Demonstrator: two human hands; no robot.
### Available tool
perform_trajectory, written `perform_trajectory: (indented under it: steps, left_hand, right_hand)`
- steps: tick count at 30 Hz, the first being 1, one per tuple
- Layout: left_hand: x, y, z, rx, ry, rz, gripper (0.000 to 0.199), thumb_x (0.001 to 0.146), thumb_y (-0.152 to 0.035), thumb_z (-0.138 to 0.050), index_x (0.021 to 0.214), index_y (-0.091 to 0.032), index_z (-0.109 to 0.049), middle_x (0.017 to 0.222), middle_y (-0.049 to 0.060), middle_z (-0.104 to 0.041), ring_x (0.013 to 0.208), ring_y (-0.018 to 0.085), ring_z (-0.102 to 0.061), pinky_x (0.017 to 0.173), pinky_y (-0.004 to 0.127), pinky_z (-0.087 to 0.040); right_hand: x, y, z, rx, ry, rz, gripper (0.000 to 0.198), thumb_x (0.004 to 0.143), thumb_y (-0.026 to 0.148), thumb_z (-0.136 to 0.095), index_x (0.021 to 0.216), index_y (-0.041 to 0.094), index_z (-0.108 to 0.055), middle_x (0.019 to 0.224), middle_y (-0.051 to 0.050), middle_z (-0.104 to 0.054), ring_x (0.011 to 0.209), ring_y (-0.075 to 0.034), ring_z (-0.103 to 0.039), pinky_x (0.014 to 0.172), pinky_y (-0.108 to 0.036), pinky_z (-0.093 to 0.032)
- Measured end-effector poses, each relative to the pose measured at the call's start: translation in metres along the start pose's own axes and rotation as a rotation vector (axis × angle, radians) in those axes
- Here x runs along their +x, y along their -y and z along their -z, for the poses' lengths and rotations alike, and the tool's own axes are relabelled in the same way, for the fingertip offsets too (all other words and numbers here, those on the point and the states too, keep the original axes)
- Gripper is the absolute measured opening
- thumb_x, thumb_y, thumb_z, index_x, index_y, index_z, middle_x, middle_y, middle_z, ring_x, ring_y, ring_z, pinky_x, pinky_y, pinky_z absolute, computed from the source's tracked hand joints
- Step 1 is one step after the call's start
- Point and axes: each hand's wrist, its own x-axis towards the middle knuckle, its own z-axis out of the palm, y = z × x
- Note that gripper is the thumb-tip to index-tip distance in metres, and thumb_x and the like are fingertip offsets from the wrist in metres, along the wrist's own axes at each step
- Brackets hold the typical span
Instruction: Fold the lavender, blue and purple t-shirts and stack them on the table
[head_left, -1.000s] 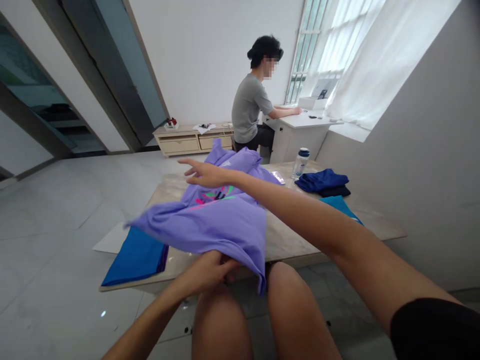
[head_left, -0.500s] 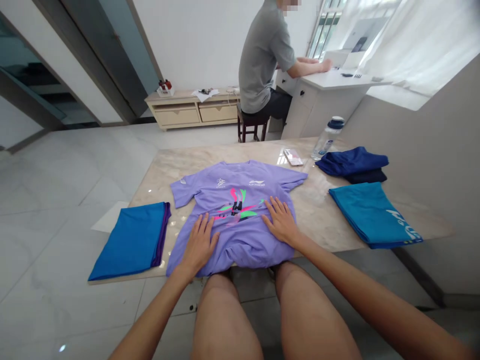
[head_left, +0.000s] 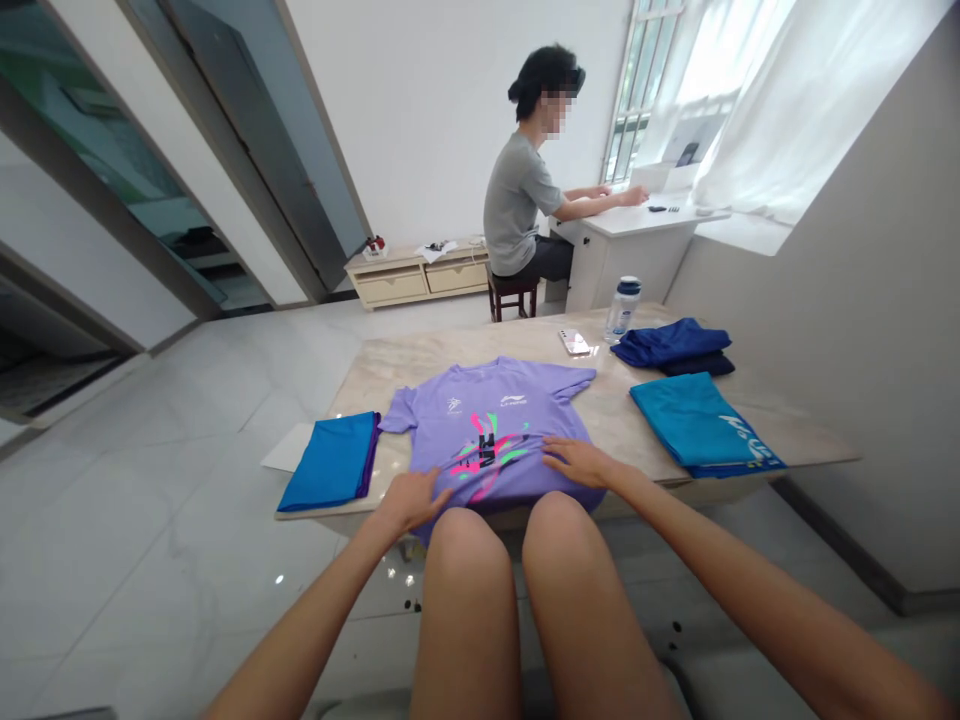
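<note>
See a purple T-shirt (head_left: pixel 491 390) spread face up on the pale tabletop (head_left: pixel 619 445), with collar pointing away and lower end at the near edge, draping over it at the left. Note white logos across the chest and a pink, green and black print (head_left: pixel 487 455) at the middle. Find the left hand (head_left: pixel 412 498) palm down at the lower left of the shirt, with thumb apart from the fingers, laid on the fabric without any visible clasp. Find the right hand (head_left: pixel 583 462) at the shirt's right side, with fingers loosely extended toward the print, touching the cloth and holding nothing.

To the left, see a folded blue garment (head_left: pixel 326 465) atop a purple layer (head_left: pixel 370 455), close to the shirt's left sleeve; cannot tell whether touching it. To the right, see a folded teal garment (head_left: pixel 697 420) with white lettering, well apart from the shirt. Behind that, note a dark blue garment (head_left: pixel 671 343), loosely heaped over darker cloth (head_left: pixel 711 365), just beside an upright clear bottle (head_left: pixel 622 312) with a blue-and-white cap. Between bottle and shirt, see a phone (head_left: pixel 574 342) lying flat. Beyond, notice a person (head_left: pixel 516 210) in a grey shirt, seated on a dark stool (head_left: pixel 514 292) at a white desk (head_left: pixel 634 225).
</note>
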Motion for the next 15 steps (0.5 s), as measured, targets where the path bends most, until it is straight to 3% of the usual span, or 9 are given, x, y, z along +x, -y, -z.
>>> perform_trajectory:
  steps: [2,4,7,11,15]
  left_hand:
    - [-0.001,0.0,0.016,-0.012,0.038,0.007,0.055,0.11,-0.055,-0.047,0.144,-0.02,-0.072,0.123,0.02,-0.082,0.119,0.039,-0.078,0.101,0.05,-0.059]
    - [0.006,0.0,0.021,-0.033,-0.007,-0.015,0.049,0.109,-0.047,-0.049,0.141,-0.019,-0.073,0.131,0.02,-0.08,0.126,0.037,-0.076,0.104,0.048,-0.058]
    - [0.024,-0.001,0.011,-0.025,-0.132,-0.088,0.051,0.108,-0.037,-0.05,0.151,-0.015,-0.067,0.157,0.022,-0.067,0.148,0.035,-0.062,0.12,0.048,-0.051]
    - [0.048,0.001,-0.025,-0.012,-0.203,-0.069,0.063,0.11,-0.039,-0.047,0.166,-0.011,-0.053,0.181,0.02,-0.038,0.169,0.036,-0.035,0.136,0.053,-0.033]
    - [0.065,0.015,-0.06,-0.1,-0.299,0.077,0.069,0.112,-0.044,-0.041,0.172,-0.01,-0.044,0.182,0.021,-0.036,0.171,0.039,-0.03,0.137,0.06,-0.031]
  right_hand:
    - [-0.006,0.001,0.021,-0.058,0.057,-0.097,0.059,0.113,0.05,-0.04,0.137,0.015,-0.081,0.139,-0.022,-0.078,0.132,-0.038,-0.074,0.113,-0.051,-0.056]
    - [-0.006,0.004,0.037,-0.147,0.094,-0.184,0.052,0.111,0.045,-0.045,0.128,0.014,-0.084,0.125,-0.024,-0.082,0.117,-0.039,-0.079,0.102,-0.05,-0.06]
    - [-0.001,0.011,0.039,-0.217,0.057,-0.229,0.049,0.109,0.035,-0.048,0.137,0.011,-0.079,0.135,-0.026,-0.078,0.126,-0.041,-0.075,0.107,-0.052,-0.058]
    - [0.004,0.011,-0.001,-0.229,-0.174,-0.195,0.063,0.11,0.033,-0.044,0.167,0.009,-0.053,0.174,-0.024,-0.046,0.164,-0.038,-0.043,0.131,-0.056,-0.039]
    - [-0.001,-0.009,-0.047,-0.195,-0.313,-0.321,0.07,0.113,0.045,-0.038,0.173,0.011,-0.045,0.182,-0.019,-0.035,0.171,-0.037,-0.03,0.138,-0.058,-0.028]
